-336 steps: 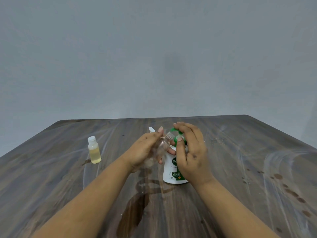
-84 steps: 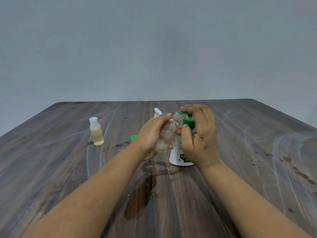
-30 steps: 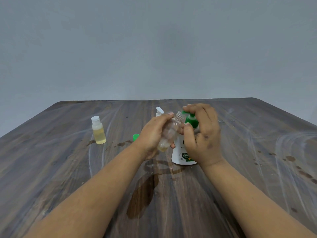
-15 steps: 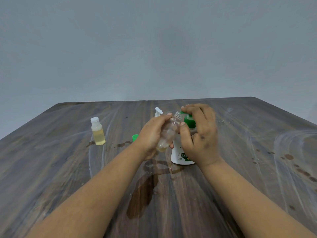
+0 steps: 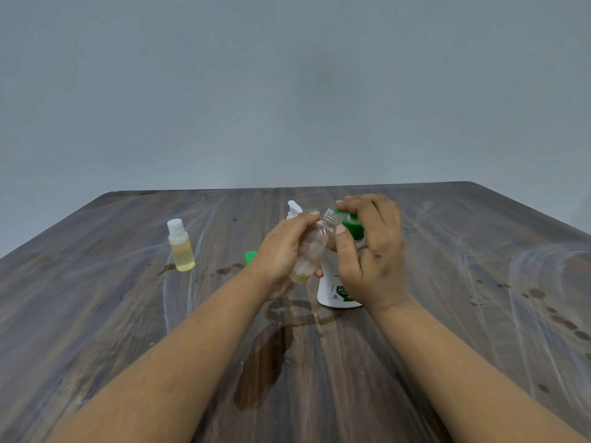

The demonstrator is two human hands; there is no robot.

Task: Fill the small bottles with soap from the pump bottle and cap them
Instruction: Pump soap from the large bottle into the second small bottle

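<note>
My left hand [image 5: 281, 254] holds a small clear bottle [image 5: 315, 246] tilted, its open mouth up against the nozzle of the pump bottle. A little yellowish soap sits at the small bottle's bottom. The white pump bottle [image 5: 332, 289] with a green pump head [image 5: 353, 227] stands on the table. My right hand [image 5: 371, 251] is curled over the pump head, fingers on top, thumb at the side. A second small bottle [image 5: 180, 246], capped white and filled with yellow soap, stands to the left. A green cap [image 5: 250, 256] lies behind my left wrist.
A white object [image 5: 293, 209], partly hidden, pokes up behind my left hand. The dark wooden table [image 5: 479, 314] has a wet spill [image 5: 265, 362] between my forearms and dark spots at the right. A plain grey wall stands behind.
The hands stay at the pump bottle. My right hand has bobbed slightly on the pump head, and more soap has gathered in the small bottle than earlier.
</note>
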